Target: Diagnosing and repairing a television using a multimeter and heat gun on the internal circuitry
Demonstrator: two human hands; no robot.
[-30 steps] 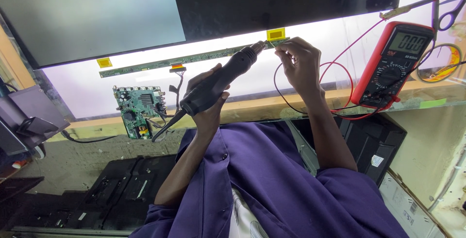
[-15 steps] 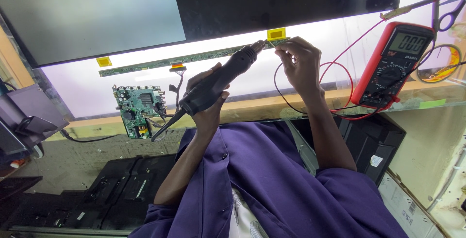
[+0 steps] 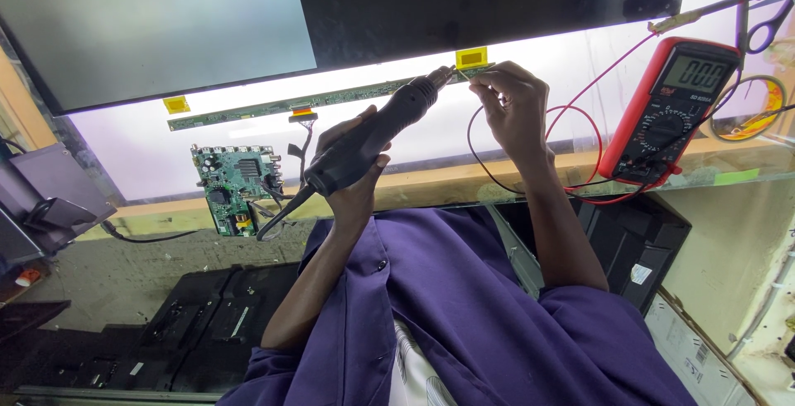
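The left hand [image 3: 352,170] is wrapped around the handle of a black hot-air tool [image 3: 373,137], fingers curled tight about the grip and thumb laid along its side. The tool slants up to the right, and its metal nozzle ends right at the right end of a long, narrow green circuit strip [image 3: 315,104]. That strip lies across a lit white panel [image 3: 166,149], just below the dark screen [image 3: 489,0] that leans above it.

The right hand [image 3: 517,104] sits just to the right of the strip's end. Its thumb and forefinger are pinched together on something small at that end; the thing itself is too small to make out. The other fingers are bent loosely beneath.

A yellow tape tab [image 3: 471,57] sticks just above the strip's right end, and a second one [image 3: 175,105] marks its left end. Below the left half of the strip lies a green main board [image 3: 236,182], joined to the strip by a flat ribbon cable [image 3: 305,129]. Well to the right of the strip stands a red multimeter [image 3: 671,112], tilted, with a red lead wire [image 3: 571,116] looping from it toward the right hand. A black cord [image 3: 277,216] trails from the tool's butt end, below the strip. Both arms come out of purple sleeves [image 3: 464,315].
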